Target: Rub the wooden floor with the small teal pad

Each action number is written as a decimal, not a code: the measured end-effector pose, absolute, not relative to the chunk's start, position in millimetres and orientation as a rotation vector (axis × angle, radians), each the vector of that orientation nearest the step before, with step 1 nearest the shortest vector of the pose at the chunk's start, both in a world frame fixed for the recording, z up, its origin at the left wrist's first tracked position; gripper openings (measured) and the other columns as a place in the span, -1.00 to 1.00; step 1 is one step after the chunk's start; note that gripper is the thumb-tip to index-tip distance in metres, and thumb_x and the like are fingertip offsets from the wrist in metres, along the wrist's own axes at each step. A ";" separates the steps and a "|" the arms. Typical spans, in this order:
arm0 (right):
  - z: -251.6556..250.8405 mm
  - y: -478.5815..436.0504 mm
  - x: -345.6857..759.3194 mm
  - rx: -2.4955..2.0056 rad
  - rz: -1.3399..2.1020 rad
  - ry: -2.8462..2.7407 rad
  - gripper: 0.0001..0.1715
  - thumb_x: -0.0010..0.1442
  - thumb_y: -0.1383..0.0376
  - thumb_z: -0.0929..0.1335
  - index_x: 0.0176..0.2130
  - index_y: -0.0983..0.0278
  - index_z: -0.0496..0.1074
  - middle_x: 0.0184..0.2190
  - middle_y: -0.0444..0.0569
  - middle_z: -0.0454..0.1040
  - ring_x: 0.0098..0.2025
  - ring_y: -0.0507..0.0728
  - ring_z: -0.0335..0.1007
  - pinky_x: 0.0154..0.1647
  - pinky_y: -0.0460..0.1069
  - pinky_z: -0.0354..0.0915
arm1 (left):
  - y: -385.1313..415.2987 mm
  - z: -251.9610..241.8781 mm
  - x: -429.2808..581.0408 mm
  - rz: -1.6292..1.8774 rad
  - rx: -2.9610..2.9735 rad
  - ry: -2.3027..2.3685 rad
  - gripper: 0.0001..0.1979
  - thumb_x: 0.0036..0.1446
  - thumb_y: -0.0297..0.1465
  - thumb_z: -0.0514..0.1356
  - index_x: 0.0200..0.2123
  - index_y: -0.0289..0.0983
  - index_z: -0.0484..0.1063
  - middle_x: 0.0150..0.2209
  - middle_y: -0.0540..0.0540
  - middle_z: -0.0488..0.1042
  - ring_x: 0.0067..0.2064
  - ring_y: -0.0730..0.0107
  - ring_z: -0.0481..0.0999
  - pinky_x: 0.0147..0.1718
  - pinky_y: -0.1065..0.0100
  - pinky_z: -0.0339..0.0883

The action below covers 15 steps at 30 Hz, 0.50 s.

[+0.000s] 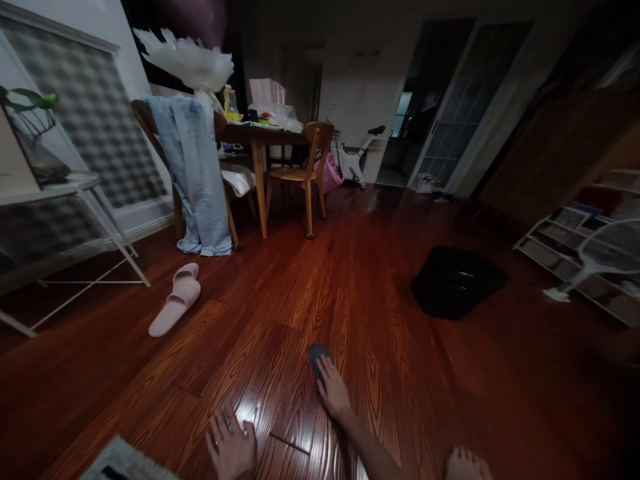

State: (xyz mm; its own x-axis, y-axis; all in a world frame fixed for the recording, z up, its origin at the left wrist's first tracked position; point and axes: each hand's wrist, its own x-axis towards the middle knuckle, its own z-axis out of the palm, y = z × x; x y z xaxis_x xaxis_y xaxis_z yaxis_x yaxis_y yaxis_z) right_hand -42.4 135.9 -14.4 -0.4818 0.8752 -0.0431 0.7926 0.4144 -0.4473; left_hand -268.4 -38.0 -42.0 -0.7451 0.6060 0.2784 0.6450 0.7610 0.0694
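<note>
A dark grey cloth point(317, 352) lies folded on the wooden floor in the lower middle of the head view. Over its near part rests my right hand point(332, 389), fingers extended along it and holding it against the boards. The cloth's part under the palm is hidden. To the left and nearer to me is my left hand point(231, 437), its fingers spread and rings on some of them. It holds nothing and appears to lean on the floor beside a bright reflection.
A black bin-like object point(457, 281) stands at right. Pink slippers point(177, 303) lie at left, near jeans point(197, 173) draped over a chair. A wooden chair point(305, 173), a white fan point(595, 257) and a mat corner point(125, 460) are around. A bare foot point(466, 465) shows below.
</note>
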 end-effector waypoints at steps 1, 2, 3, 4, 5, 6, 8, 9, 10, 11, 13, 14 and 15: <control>-17.9 146.3 -25.7 -1.591 0.543 -2.385 -0.29 0.31 0.25 0.11 0.39 0.31 0.15 0.44 0.02 0.06 0.47 0.19 -0.12 0.47 0.16 -0.09 | -38.0 -40.2 -267.7 -0.205 -0.978 -2.729 -0.39 0.22 -0.30 -0.01 0.29 -0.44 0.25 0.28 -0.37 0.34 0.37 -0.01 0.20 0.32 -0.01 0.05; -22.4 154.6 -9.5 -1.689 0.481 -2.305 -0.29 0.32 0.24 0.08 0.38 0.34 0.15 0.43 0.05 0.07 0.47 0.20 -0.11 0.47 0.19 -0.09 | -38.0 -38.8 -267.2 -0.177 -0.981 -2.737 -0.39 0.22 -0.30 -0.01 0.29 -0.45 0.26 0.29 -0.39 0.32 0.36 -0.02 0.20 0.32 -0.01 0.06; -27.8 160.8 5.3 -1.768 0.432 -2.229 -0.28 0.32 0.24 0.06 0.38 0.38 0.15 0.43 0.10 0.09 0.47 0.22 -0.10 0.47 0.21 -0.09 | -38.0 -37.7 -267.0 -0.154 -0.985 -2.741 -0.39 0.22 -0.30 -0.01 0.28 -0.47 0.26 0.29 -0.41 0.31 0.36 -0.04 0.21 0.31 -0.02 0.07; -33.8 164.8 17.7 -1.828 0.393 -2.158 -0.26 0.31 0.23 0.04 0.38 0.42 0.15 0.42 0.14 0.10 0.47 0.23 -0.11 0.47 0.24 -0.09 | -37.9 -37.2 -267.0 -0.135 -0.989 -2.741 -0.40 0.23 -0.31 -0.01 0.28 -0.47 0.27 0.29 -0.42 0.30 0.36 -0.05 0.21 0.30 -0.02 0.08; -40.0 166.6 27.1 -1.878 0.359 -2.086 -0.25 0.31 0.22 0.03 0.37 0.45 0.15 0.42 0.17 0.11 0.47 0.25 -0.12 0.46 0.25 -0.09 | -37.8 -37.2 -267.2 -0.120 -0.993 -2.739 -0.40 0.23 -0.31 -0.02 0.27 -0.47 0.27 0.29 -0.42 0.30 0.36 -0.06 0.21 0.30 -0.03 0.09; -46.2 166.4 32.6 -1.923 0.323 -2.007 -0.24 0.30 0.21 0.02 0.36 0.48 0.16 0.41 0.20 0.11 0.48 0.26 -0.13 0.46 0.26 -0.09 | -37.7 -37.5 -267.5 -0.112 -0.997 -2.735 -0.41 0.24 -0.31 -0.02 0.27 -0.46 0.28 0.29 -0.42 0.31 0.36 -0.05 0.22 0.29 -0.03 0.10; -57.0 160.7 31.3 -1.982 0.274 -1.887 -0.21 0.30 0.19 0.00 0.36 0.52 0.14 0.42 0.26 0.08 0.48 0.32 -0.18 0.45 0.29 -0.08 | -37.5 -38.7 -268.1 -0.113 -0.997 -2.727 -0.42 0.24 -0.31 -0.01 0.26 -0.45 0.30 0.28 -0.40 0.33 0.35 -0.04 0.24 0.28 -0.03 0.12; -61.0 155.6 24.6 -2.001 0.260 -1.851 -0.20 0.30 0.18 0.00 0.37 0.52 0.13 0.42 0.27 0.07 0.49 0.34 -0.20 0.44 0.31 -0.07 | -37.4 -39.4 -268.1 -0.117 -0.998 -2.722 -0.43 0.24 -0.32 -0.01 0.26 -0.45 0.31 0.28 -0.40 0.34 0.34 -0.03 0.25 0.28 -0.03 0.12; -63.8 149.3 14.4 -2.017 0.253 -1.829 -0.20 0.30 0.17 0.01 0.38 0.50 0.11 0.42 0.27 0.06 0.49 0.37 -0.22 0.43 0.33 -0.08 | -37.3 -40.0 -268.1 -0.123 -0.997 -2.716 -0.43 0.24 -0.32 -0.02 0.26 -0.45 0.30 0.28 -0.40 0.33 0.34 -0.02 0.25 0.28 -0.02 0.12; -65.5 142.0 1.4 -2.020 0.259 -1.830 -0.20 0.30 0.16 0.02 0.39 0.48 0.09 0.43 0.26 0.05 0.49 0.39 -0.23 0.43 0.35 -0.09 | -37.3 -40.5 -268.0 -0.133 -0.989 -2.711 -0.43 0.25 -0.32 -0.03 0.26 -0.45 0.30 0.29 -0.40 0.32 0.35 -0.01 0.24 0.29 -0.02 0.11; -65.4 124.9 -30.0 -1.972 0.317 -1.909 -0.21 0.30 0.16 0.06 0.41 0.39 0.06 0.45 0.19 0.02 0.49 0.39 -0.25 0.43 0.38 -0.12 | -37.4 -41.6 -268.1 -0.155 -0.976 -2.701 -0.43 0.26 -0.33 -0.04 0.27 -0.47 0.29 0.30 -0.41 0.29 0.35 -0.01 0.23 0.30 -0.01 0.09; -64.0 115.4 -47.0 -1.919 0.371 -1.983 -0.23 0.31 0.16 0.07 0.42 0.35 0.04 0.46 0.14 0.00 0.49 0.38 -0.26 0.44 0.38 -0.14 | -37.5 -42.3 -268.4 -0.164 -0.979 -2.696 -0.42 0.26 -0.33 -0.03 0.27 -0.49 0.29 0.30 -0.42 0.29 0.35 -0.02 0.23 0.30 -0.01 0.08; -62.1 105.6 -63.9 -1.845 0.439 -2.077 -0.24 0.32 0.17 0.09 0.43 0.32 0.02 0.47 0.10 -0.03 0.49 0.37 -0.27 0.45 0.38 -0.15 | -37.6 -43.4 -268.9 -0.169 -0.985 -2.690 -0.41 0.25 -0.32 -0.02 0.27 -0.51 0.29 0.29 -0.44 0.30 0.34 -0.04 0.24 0.30 -0.01 0.08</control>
